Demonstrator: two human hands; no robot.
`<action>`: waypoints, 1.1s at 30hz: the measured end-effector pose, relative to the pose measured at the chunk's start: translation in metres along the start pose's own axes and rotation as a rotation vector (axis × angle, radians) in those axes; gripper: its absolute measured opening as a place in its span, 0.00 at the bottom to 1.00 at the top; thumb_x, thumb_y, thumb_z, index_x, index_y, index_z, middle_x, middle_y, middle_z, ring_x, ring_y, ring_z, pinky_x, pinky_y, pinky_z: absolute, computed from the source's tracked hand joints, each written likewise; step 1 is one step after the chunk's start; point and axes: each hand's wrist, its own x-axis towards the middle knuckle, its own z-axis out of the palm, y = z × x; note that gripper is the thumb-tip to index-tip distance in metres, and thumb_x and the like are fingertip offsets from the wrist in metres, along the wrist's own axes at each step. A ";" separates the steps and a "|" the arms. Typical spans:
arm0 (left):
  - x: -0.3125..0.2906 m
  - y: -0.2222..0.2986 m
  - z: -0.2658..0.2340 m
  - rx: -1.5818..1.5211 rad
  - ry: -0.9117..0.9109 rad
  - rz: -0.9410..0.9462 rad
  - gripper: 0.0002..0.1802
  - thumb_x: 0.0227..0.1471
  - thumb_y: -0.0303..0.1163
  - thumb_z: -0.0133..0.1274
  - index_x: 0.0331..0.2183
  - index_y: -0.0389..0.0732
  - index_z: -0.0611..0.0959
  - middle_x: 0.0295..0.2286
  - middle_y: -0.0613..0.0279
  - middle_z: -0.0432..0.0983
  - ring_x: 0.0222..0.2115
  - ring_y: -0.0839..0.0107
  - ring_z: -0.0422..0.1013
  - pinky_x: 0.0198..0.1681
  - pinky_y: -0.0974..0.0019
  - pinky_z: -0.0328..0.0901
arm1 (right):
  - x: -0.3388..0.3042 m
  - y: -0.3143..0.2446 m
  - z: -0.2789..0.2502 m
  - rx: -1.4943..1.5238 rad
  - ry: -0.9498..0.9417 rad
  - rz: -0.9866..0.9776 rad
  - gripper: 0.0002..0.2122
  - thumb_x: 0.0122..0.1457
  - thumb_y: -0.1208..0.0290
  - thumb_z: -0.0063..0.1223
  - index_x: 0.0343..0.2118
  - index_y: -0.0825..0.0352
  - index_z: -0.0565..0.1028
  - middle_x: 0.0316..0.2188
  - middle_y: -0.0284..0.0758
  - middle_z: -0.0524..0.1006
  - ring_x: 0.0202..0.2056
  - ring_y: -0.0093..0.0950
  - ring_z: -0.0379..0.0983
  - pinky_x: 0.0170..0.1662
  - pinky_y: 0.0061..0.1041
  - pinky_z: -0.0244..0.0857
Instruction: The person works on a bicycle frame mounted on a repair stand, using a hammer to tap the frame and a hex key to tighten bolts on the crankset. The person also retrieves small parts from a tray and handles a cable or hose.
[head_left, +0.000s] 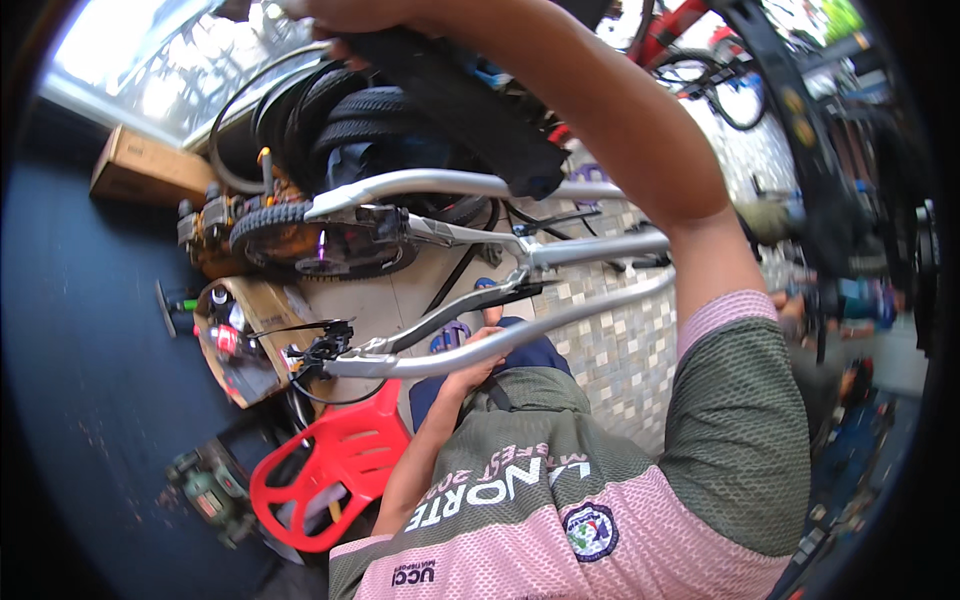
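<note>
The silver curved-tube metal bicycle frame (600, 308) passes just beside the left hand (475, 373), blocking its forward side; I cannot tell either hand's grip. The right hand (340, 12) is near 1 long black object (470, 110). Left of the left hand: 1 red plastic chair (392, 425), 1 brown cardboard box (267, 308).

We've got a dk blue wall (90, 330) down the L side, w/ faint scuffs on its lower pt. Up top L we see a window (130, 60), glare nearly white. Floor's small mosaic tile (625, 370), cream, tan & brown, w/ bigger plain pale tiles (395, 300) nr the middle. Red plastic chair (325, 460) w/ slots, lower L of ctr, nr that wall.
</note>
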 end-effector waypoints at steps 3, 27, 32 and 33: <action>-0.026 0.020 -0.012 -0.032 -0.129 -0.162 0.22 0.64 0.36 0.61 0.56 0.40 0.77 0.46 0.63 0.81 0.45 0.75 0.77 0.44 0.71 0.71 | 0.019 -0.103 -0.080 1.180 0.142 0.928 0.20 0.67 0.60 0.52 0.29 0.75 0.80 0.19 0.39 0.79 0.21 0.32 0.81 0.26 0.35 0.77; -0.137 -0.113 0.174 0.791 -0.909 -0.414 0.18 0.67 0.39 0.55 0.51 0.37 0.78 0.43 0.51 0.83 0.41 0.59 0.82 0.39 0.61 0.76 | -0.300 -0.842 -0.230 -0.030 0.726 2.121 0.14 0.64 0.64 0.56 0.47 0.65 0.73 0.21 0.47 0.78 0.27 0.52 0.78 0.33 0.49 0.67; -0.208 -0.189 0.201 0.861 -0.914 -0.512 0.19 0.65 0.40 0.58 0.50 0.37 0.79 0.42 0.51 0.83 0.39 0.59 0.82 0.37 0.61 0.75 | -0.297 -1.000 -0.258 -0.193 0.789 2.390 0.14 0.64 0.62 0.56 0.47 0.64 0.72 0.22 0.49 0.78 0.29 0.55 0.78 0.34 0.51 0.67; -0.221 -0.201 0.201 0.888 -0.910 -0.547 0.19 0.64 0.41 0.59 0.49 0.37 0.79 0.41 0.51 0.84 0.39 0.60 0.82 0.36 0.62 0.75 | -0.296 -1.030 -0.258 -0.272 0.788 2.431 0.15 0.65 0.60 0.55 0.48 0.64 0.73 0.24 0.49 0.79 0.29 0.54 0.78 0.34 0.51 0.68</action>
